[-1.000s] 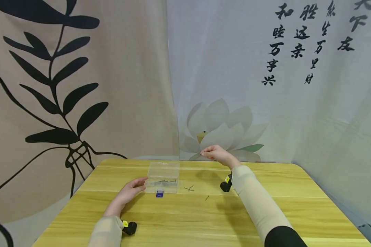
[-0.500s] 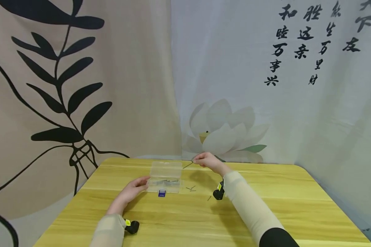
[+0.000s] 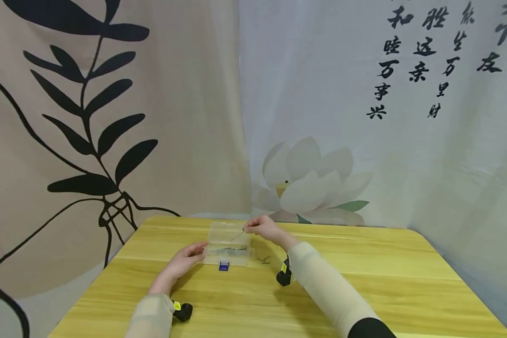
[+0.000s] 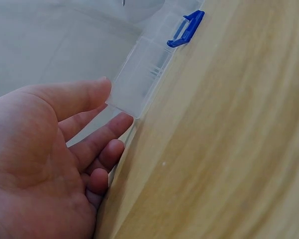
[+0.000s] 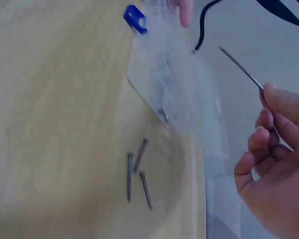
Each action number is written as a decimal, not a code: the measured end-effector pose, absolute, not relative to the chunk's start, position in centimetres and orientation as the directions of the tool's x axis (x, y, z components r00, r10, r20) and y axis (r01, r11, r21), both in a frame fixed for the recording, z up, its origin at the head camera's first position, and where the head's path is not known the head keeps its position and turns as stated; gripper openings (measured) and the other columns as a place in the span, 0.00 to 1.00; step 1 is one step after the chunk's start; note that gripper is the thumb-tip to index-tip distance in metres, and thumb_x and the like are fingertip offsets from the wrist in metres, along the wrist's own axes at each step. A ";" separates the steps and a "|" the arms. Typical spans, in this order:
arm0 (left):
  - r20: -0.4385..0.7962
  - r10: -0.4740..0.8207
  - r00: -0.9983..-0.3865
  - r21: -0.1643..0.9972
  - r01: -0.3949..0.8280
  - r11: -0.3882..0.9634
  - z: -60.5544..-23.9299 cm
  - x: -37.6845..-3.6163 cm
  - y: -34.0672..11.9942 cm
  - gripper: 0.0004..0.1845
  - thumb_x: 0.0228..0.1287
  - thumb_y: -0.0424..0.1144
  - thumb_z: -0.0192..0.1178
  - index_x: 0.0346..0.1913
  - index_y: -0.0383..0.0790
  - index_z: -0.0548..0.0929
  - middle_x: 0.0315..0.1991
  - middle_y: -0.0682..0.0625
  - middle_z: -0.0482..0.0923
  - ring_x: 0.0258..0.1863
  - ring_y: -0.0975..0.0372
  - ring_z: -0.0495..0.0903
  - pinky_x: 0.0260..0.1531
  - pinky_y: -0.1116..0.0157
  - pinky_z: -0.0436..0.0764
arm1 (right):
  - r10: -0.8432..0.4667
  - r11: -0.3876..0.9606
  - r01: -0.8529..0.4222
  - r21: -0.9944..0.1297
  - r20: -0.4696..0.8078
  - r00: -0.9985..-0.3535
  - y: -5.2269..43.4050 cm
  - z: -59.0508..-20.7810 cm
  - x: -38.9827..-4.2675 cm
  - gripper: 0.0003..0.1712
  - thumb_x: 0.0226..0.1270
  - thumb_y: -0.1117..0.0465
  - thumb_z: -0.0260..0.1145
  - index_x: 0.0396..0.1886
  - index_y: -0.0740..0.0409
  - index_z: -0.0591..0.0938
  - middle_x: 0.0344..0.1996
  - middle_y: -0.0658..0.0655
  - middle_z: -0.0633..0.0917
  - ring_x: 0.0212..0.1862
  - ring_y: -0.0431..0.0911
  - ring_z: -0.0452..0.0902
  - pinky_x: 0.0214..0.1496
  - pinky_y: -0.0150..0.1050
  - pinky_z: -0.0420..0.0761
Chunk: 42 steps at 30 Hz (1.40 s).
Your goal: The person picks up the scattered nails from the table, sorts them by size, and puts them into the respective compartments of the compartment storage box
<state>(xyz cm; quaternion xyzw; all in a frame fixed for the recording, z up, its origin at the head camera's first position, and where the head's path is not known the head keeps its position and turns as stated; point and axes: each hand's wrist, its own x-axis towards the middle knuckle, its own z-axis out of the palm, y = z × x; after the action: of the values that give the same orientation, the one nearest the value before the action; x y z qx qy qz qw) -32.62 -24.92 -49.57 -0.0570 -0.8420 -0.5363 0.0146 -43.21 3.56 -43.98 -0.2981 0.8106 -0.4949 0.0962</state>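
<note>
A clear plastic box (image 3: 229, 244) with a blue latch (image 3: 224, 265) lies open on the yellow wooden table (image 3: 363, 281); several dark nails lie inside it. My left hand (image 3: 185, 259) rests against the box's left end, fingers straight on its wall (image 4: 134, 82). My right hand (image 3: 263, 228) hovers over the box's right side and pinches a thin nail (image 3: 237, 235), seen as a long pin (image 5: 241, 68) in the right wrist view. Three loose nails (image 5: 138, 174) lie on the table to the right of the box (image 5: 184, 84).
Printed fabric backdrops hang close behind the table: a leaf pattern at left, a lotus (image 3: 308, 183) and calligraphy at right. The table's rounded far corners and front edge are in view. Black wrist cameras (image 3: 284, 276) sit under both forearms.
My right hand has moved left and down with the nail, from beyond the table's back edge to just above the open box. The left hand has stayed at the box.
</note>
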 end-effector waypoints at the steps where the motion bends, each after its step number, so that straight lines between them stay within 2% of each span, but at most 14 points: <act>1: 0.084 0.078 -0.993 0.901 0.109 0.420 -49.6 -32.6 -24.9 0.24 0.71 0.35 0.56 0.68 0.35 0.70 0.62 0.35 0.70 0.61 0.43 0.68 0.59 0.44 0.67 | -0.581 0.329 -0.391 -0.859 0.142 -0.801 3.3 -44.1 -43.1 0.13 0.70 0.61 0.63 0.45 0.66 0.85 0.47 0.58 0.84 0.48 0.48 0.78 0.54 0.51 0.76; 4: 0.084 0.067 -0.994 0.902 0.104 0.420 -49.7 -32.6 -24.8 0.23 0.71 0.34 0.56 0.67 0.35 0.71 0.61 0.35 0.71 0.61 0.43 0.68 0.59 0.45 0.67 | -0.578 0.337 -0.407 -0.849 0.155 -0.801 2.5 -44.2 -43.0 0.11 0.69 0.61 0.64 0.43 0.64 0.86 0.45 0.56 0.85 0.46 0.45 0.79 0.51 0.45 0.78; 11: 0.088 0.053 -0.995 0.902 0.102 0.418 -49.8 -32.8 -24.8 0.23 0.71 0.34 0.56 0.67 0.35 0.71 0.62 0.36 0.71 0.61 0.44 0.68 0.58 0.46 0.69 | -0.563 0.360 -0.436 -0.825 0.181 -0.806 1.1 -44.3 -42.4 0.09 0.69 0.63 0.63 0.42 0.64 0.86 0.45 0.57 0.85 0.42 0.42 0.78 0.44 0.37 0.78; 17: 0.094 0.050 -0.994 0.899 0.106 0.425 -49.8 -32.7 -24.8 0.23 0.71 0.34 0.56 0.67 0.36 0.72 0.62 0.35 0.70 0.62 0.43 0.68 0.60 0.45 0.67 | -0.555 0.375 -0.466 -0.802 0.209 -0.805 -0.1 -44.8 -42.1 0.08 0.67 0.66 0.64 0.39 0.66 0.87 0.41 0.57 0.86 0.36 0.41 0.76 0.37 0.34 0.76; 23: 0.086 0.058 -0.995 0.899 0.103 0.425 -49.6 -32.5 -24.7 0.24 0.71 0.34 0.55 0.68 0.36 0.71 0.63 0.34 0.69 0.63 0.42 0.67 0.60 0.45 0.67 | -0.551 0.417 -0.514 -0.750 0.242 -0.799 -1.1 -45.6 -42.1 0.06 0.65 0.66 0.66 0.36 0.64 0.88 0.36 0.55 0.87 0.31 0.38 0.75 0.32 0.32 0.76; 33: 0.075 0.060 -0.995 0.897 0.094 0.432 -49.6 -32.8 -24.9 0.23 0.71 0.35 0.56 0.68 0.37 0.71 0.64 0.34 0.69 0.63 0.43 0.66 0.61 0.45 0.66 | -0.523 0.459 -0.501 -0.733 0.233 -0.820 -2.3 -45.6 -41.0 0.06 0.65 0.66 0.66 0.35 0.64 0.87 0.33 0.55 0.87 0.31 0.38 0.75 0.33 0.32 0.76; 42: 0.085 0.058 -0.995 0.898 0.101 0.428 -49.8 -33.3 -24.6 0.23 0.71 0.35 0.55 0.67 0.36 0.71 0.63 0.33 0.69 0.63 0.42 0.67 0.61 0.44 0.65 | -0.544 0.481 -0.538 -0.692 0.245 -0.802 -2.8 -46.2 -41.4 0.06 0.64 0.66 0.66 0.32 0.63 0.88 0.30 0.55 0.87 0.28 0.37 0.76 0.32 0.31 0.77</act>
<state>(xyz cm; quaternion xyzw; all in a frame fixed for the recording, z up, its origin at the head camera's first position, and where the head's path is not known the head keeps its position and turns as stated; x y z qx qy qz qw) -33.28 -24.62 -49.76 -0.0471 -0.8448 -0.5326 0.0204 -41.44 -2.77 -46.19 -0.3144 0.8605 -0.4008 0.0040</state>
